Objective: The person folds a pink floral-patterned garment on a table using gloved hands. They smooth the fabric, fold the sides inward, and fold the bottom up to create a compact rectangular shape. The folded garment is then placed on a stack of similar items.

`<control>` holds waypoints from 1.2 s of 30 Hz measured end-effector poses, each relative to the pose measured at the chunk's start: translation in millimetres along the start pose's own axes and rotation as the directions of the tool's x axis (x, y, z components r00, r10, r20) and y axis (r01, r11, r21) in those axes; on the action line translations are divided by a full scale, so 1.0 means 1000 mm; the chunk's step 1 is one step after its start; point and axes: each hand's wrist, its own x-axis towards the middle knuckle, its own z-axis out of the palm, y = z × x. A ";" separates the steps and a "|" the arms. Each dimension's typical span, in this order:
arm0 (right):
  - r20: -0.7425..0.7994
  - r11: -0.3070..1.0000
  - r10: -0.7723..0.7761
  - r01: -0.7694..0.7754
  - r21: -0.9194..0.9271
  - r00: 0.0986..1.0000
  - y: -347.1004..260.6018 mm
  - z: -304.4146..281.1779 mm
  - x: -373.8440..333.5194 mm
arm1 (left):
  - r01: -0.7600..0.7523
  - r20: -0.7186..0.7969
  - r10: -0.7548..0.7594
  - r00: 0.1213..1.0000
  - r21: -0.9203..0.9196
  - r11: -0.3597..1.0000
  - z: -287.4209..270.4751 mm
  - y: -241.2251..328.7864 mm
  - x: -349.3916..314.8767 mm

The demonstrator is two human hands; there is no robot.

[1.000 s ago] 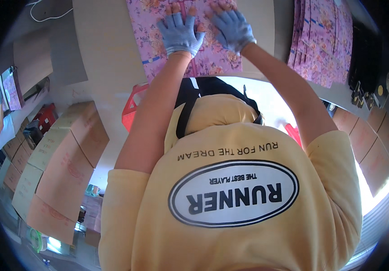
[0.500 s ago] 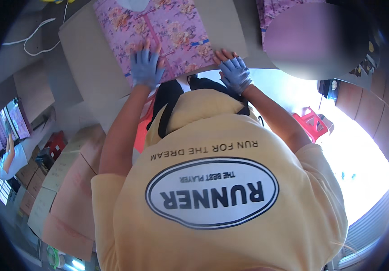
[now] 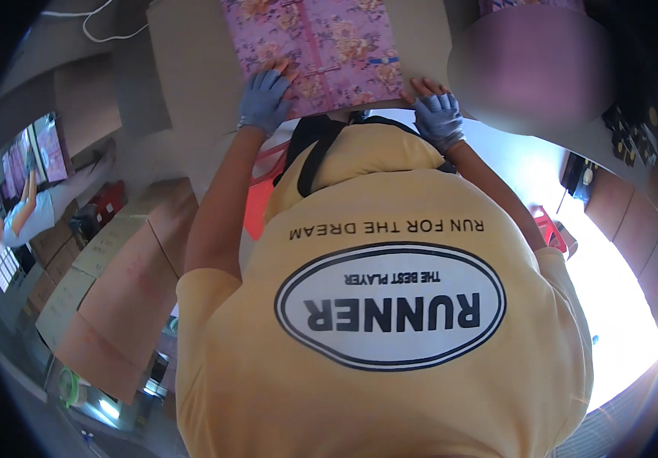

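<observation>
A folded pink-purple floral garment (image 3: pixel 355 38), with a darker pink strip and knotted fastenings down its middle, lies flat on a sheet of brown cardboard (image 3: pixel 184 65). My left hand (image 3: pixel 266 99), in a blue fingerless glove, lies along the garment's left edge with its fingers stretched out over the cloth. At the near right corner rests my right hand (image 3: pixel 437 114), gloved the same way. Its bare fingertips touch the corner and the cardboard beside it, fingers extended. The garment's far end runs out of view at the top.
More pink floral cloth (image 3: pixel 531 4) lies at the upper right, partly behind a blurred round patch. Cardboard boxes (image 3: pixel 126 290) stand on the left, and another person (image 3: pixel 27 217) works beyond them. Red plastic stools (image 3: pixel 256 210) are near my legs and farther right.
My left hand has slid off the garment's near middle to its left edge. The right hand stays by the near right corner. The whole scene has shifted right and slightly up in view.
</observation>
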 end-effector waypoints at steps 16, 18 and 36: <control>0.085 0.992 0.014 -0.024 0.126 0.996 0.000 -0.006 0.012 | 0.009 0.021 -0.009 1.000 0.007 1.000 0.022 0.020 -0.002; 0.050 0.978 0.072 -0.080 0.192 0.996 -0.007 0.000 0.019 | 0.085 0.203 -0.127 0.971 0.204 0.975 -0.004 0.033 0.000; 0.401 0.917 -0.297 0.376 -0.133 0.867 -0.007 0.017 0.067 | 0.172 -0.138 -0.159 0.978 0.091 0.981 0.038 0.066 -0.063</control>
